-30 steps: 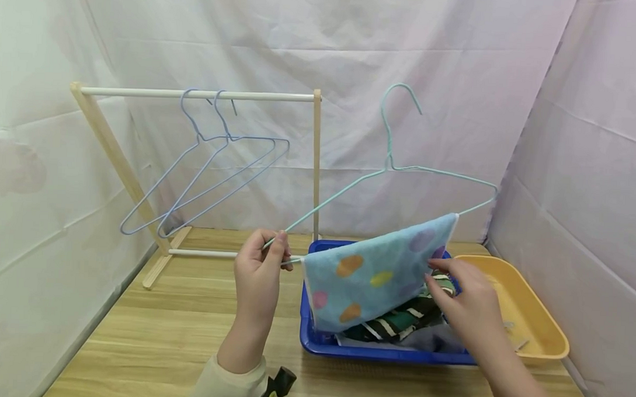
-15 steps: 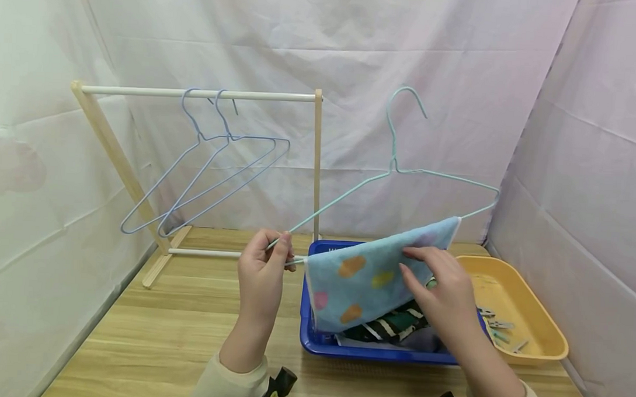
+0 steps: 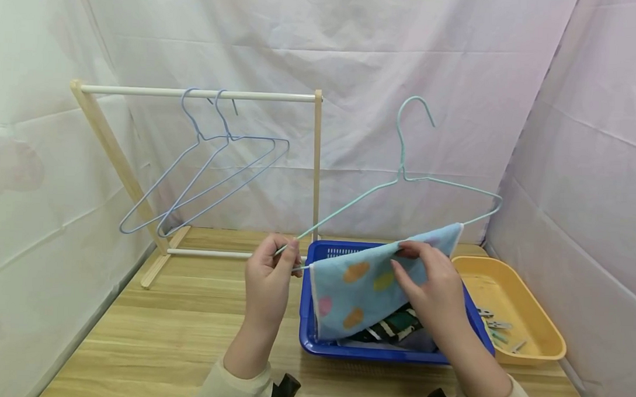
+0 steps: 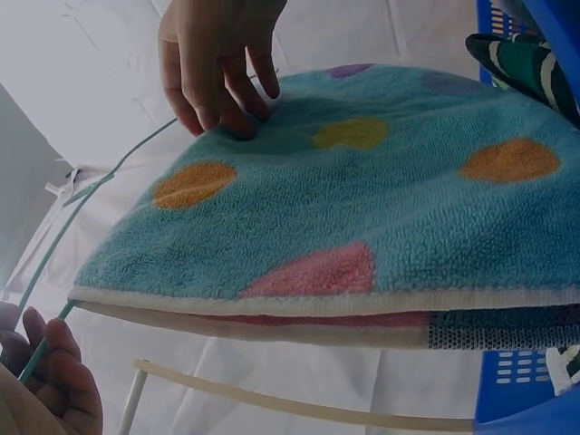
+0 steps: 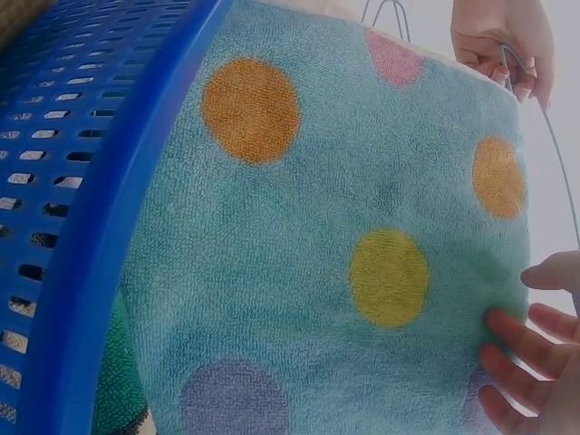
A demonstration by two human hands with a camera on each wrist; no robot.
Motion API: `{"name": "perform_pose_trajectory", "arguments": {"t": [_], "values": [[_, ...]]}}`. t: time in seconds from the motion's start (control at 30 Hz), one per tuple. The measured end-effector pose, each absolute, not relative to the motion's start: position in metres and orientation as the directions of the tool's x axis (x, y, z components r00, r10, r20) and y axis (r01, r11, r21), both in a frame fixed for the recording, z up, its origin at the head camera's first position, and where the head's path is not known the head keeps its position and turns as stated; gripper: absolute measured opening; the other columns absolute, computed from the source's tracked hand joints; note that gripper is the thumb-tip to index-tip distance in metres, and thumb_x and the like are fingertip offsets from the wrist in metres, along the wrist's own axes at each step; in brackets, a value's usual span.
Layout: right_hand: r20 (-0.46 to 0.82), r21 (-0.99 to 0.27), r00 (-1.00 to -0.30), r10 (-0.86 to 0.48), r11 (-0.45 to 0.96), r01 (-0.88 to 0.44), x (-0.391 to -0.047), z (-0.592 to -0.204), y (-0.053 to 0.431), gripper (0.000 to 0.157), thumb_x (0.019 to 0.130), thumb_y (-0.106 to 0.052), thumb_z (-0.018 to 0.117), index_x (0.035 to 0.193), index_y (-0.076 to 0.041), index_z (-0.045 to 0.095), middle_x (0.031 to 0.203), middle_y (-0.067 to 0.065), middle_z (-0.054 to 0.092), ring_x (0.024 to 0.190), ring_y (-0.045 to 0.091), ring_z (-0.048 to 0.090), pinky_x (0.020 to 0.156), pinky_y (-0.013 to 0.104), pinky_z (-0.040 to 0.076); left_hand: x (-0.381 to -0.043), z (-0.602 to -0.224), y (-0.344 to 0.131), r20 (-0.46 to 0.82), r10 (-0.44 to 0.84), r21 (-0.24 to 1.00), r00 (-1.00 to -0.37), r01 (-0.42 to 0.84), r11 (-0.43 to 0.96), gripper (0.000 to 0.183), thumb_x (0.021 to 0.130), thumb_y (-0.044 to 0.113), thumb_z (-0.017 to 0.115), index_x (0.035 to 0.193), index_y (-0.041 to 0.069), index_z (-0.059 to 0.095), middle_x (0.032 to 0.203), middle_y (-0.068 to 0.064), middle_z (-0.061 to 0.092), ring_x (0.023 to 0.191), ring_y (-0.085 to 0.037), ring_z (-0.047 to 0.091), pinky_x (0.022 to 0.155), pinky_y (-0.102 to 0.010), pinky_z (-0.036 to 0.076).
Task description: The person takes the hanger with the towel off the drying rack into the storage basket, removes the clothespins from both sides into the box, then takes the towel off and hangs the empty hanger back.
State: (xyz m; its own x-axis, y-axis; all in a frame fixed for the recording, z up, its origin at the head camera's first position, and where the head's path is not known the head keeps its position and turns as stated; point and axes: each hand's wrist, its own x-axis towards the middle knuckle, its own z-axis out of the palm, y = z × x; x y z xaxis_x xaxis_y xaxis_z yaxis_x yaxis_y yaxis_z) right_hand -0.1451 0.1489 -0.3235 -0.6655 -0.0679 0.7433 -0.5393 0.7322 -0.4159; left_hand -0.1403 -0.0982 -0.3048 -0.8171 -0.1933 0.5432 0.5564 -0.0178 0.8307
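My left hand [image 3: 270,276] pinches the lower left corner of a mint-green wire hanger [image 3: 401,166], which stands hook up and tilted. Folded over the hanger's bottom bar is a light blue towel [image 3: 341,298] with coloured spots, hanging above a blue basket [image 3: 305,321]. My right hand [image 3: 436,281] touches the towel near its top fold, thumb and fingers apart. In the right wrist view its fingertips [image 5: 507,326] lie against the terry cloth. A dark green striped cloth [image 3: 392,326] lies in the basket, partly hidden by the towel and right hand.
Left of the basket stands a wooden rack with a white top bar [image 3: 143,91]; two blue wire hangers [image 3: 198,138] hang from it. At the right is a yellow tray [image 3: 525,299] holding several clothes pegs [image 3: 497,325]. White cloth walls enclose the wooden table [image 3: 187,328].
My right hand has moved left along the towel, from near its right end toward its middle. The hanger and towel, with my left hand, have shifted slightly right and down.
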Motion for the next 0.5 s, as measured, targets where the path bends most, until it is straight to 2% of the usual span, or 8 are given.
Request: {"name": "perform_pose_trajectory", "arguments": {"t": [0.3,0.5], "values": [[0.806,-0.321,-0.585,-0.088,0.766,-0.557,-0.1502,-0.3260,0.1483,0.023,0.079,0.000,0.079,0.098,-0.004,0.067,0.090,0.007,0.069,0.084,0.023,0.061,0.073,0.040,0.046,-0.1376,-0.3059,-0.0942,0.514,-0.177,0.851,-0.839,0.524,-0.012,0.021,0.098,0.006,0.058,0.080,-0.005,0.055,0.071,-0.011,0.055,0.059,-0.013,0.056,0.057,-0.024,0.053],[0.808,-0.324,-0.583,-0.081,0.765,-0.556,-0.1530,-0.3272,0.1491,0.019,0.081,0.002,0.077,0.097,-0.004,0.068,0.090,0.007,0.068,0.084,0.023,0.061,0.071,0.039,0.046,-0.1344,-0.3052,-0.0928,0.512,-0.140,0.856,-0.847,0.517,-0.001,0.022,0.098,0.008,0.058,0.080,-0.005,0.055,0.069,-0.006,0.053,0.058,-0.014,0.054,0.056,-0.025,0.053]]}}
